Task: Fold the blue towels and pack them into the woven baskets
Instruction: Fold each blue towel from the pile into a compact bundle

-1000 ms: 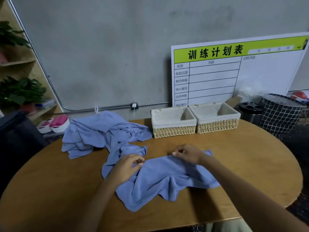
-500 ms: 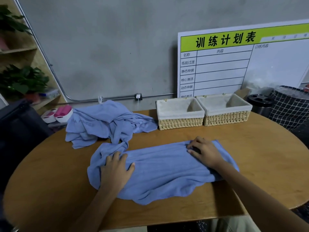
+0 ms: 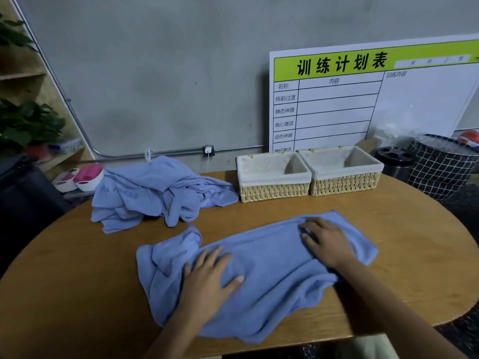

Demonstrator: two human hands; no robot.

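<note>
Head view shows both woven baskets [image 3: 273, 177] [image 3: 340, 169] unfilled at 12 o'clock on the table [image 3: 77, 294], so packing has not begun. One blue towel [image 3: 272, 268] lies roughly spread at centre; left hand [image 3: 207, 278] and right hand [image 3: 325, 240] press it flat, fingers straight and spread. A crumpled heap of towels [image 3: 155, 193] waits at 10 o'clock, unfolded

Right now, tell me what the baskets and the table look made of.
Baskets: woven straw or paper rope, by the pale braided walls, with matte off-white cloth liners folded over the rims. Table: wood or wood veneer, by its faint grain, smooth satin finish.
</note>
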